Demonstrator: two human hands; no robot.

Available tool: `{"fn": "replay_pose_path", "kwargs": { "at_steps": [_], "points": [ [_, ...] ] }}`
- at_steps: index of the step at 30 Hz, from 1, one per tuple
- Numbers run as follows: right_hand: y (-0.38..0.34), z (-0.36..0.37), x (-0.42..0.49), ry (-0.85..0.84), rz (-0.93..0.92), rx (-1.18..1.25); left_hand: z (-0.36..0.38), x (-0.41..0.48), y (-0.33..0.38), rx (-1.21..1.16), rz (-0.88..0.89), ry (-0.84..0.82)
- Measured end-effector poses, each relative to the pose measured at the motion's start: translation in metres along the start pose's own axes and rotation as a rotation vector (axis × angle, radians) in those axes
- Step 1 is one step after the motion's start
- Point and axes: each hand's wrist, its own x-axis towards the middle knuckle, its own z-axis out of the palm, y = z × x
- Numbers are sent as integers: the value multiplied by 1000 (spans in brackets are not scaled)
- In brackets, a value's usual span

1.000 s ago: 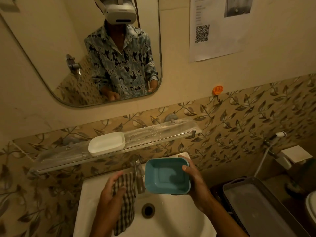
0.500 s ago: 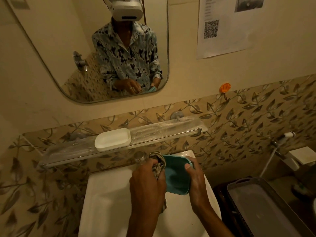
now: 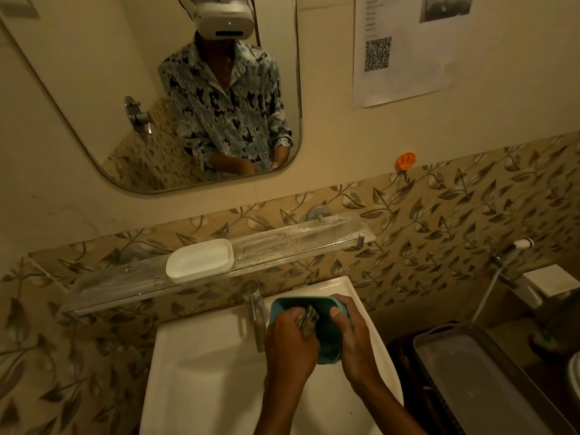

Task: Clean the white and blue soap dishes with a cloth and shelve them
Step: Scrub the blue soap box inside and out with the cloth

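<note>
Item: blue soap dish (image 3: 328, 348), gripped by your right hand (image 3: 354, 343) over the sink (image 3: 204, 372) while your left hand (image 3: 290, 340) grinds the bunched cloth (image 3: 308, 318) inside; hazard: hard scrubbing may twist it loose onto the tap (image 3: 257, 312); white soap dish (image 3: 201, 260) already on the shelf (image 3: 298, 240).

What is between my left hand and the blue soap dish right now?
The checked cloth, bunched under the left hand fingers inside the blue soap dish; the head view shows it.
</note>
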Motion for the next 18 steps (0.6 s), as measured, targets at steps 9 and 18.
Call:
{"fn": "replay_pose_path", "kwargs": {
  "at_steps": [9,18],
  "points": [
    [-7,5,28,-114,25,55,-4,13,19,70,165,-252],
    [-45,8,36,-115,-252,54,-26,33,17,576,246,135]
  ]
}}
